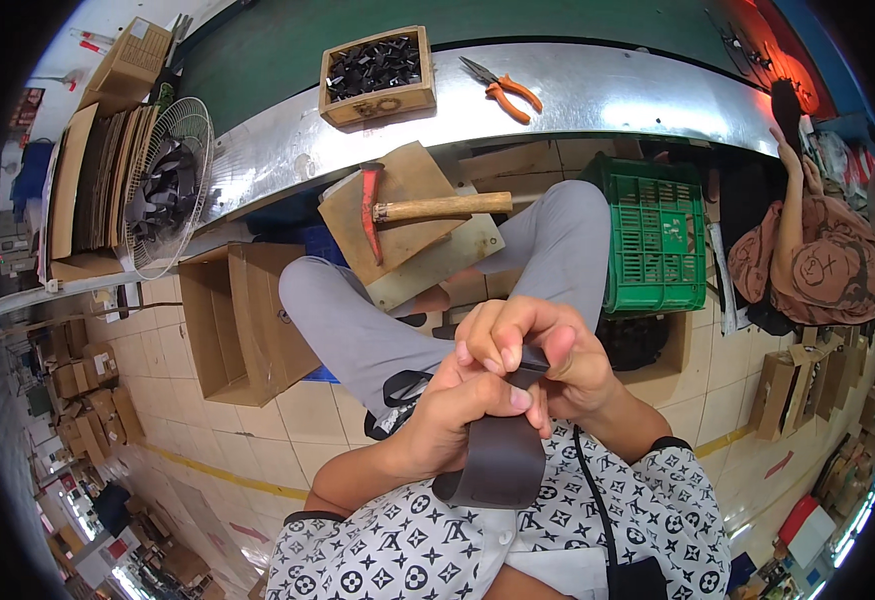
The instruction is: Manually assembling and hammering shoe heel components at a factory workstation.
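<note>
As left hand (469, 410) and right hand (555, 348) clamp dark strap (505, 460), wooden box (382, 103) (black pieces (372, 68) inside) beyond

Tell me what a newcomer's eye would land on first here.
Probably the red-headed hammer, lying across a brown board just above the picture's centre. Close behind comes the dark strap that the left hand and right hand grip, below it. The orange-handled pliers on the metal bench and the green crate at right also stand out.
</note>
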{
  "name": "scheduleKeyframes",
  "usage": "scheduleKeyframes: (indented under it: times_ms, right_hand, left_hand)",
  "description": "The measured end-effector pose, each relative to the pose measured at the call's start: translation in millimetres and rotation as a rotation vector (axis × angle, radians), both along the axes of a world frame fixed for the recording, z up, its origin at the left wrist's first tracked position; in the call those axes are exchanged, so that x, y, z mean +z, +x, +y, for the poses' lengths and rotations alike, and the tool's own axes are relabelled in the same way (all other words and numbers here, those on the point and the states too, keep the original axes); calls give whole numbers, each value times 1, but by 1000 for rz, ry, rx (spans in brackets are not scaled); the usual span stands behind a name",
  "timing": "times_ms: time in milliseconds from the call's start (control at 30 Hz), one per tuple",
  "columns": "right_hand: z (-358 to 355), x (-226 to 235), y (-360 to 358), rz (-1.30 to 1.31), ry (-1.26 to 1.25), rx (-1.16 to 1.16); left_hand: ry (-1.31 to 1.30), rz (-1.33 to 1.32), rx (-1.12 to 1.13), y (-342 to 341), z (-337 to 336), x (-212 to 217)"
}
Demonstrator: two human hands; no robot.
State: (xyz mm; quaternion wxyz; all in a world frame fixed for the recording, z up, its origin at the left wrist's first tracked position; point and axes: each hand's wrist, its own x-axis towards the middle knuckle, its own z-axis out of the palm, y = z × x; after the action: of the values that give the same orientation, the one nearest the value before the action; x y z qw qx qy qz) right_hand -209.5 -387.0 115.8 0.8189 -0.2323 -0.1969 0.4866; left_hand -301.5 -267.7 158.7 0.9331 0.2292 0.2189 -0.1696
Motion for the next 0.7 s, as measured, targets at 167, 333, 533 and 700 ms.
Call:
scheduleKeyframes:
  times_ms: [167,333,533,700]
  right_hand:
    - [0,-2,1,-9,21,14]
    - [1,0,8,-74,-14,-2]
    - [-4,19,19,-494,-124,-154]
    - [-2,31,22,-939,-222,-257]
  left_hand:
    - [-44,-75,65,2,-1,1]
    - [91,-90,74,4,3,3]
    - [288,-301,-14,-3,15,2]
    - [293,-316,61,-7,14,-5]
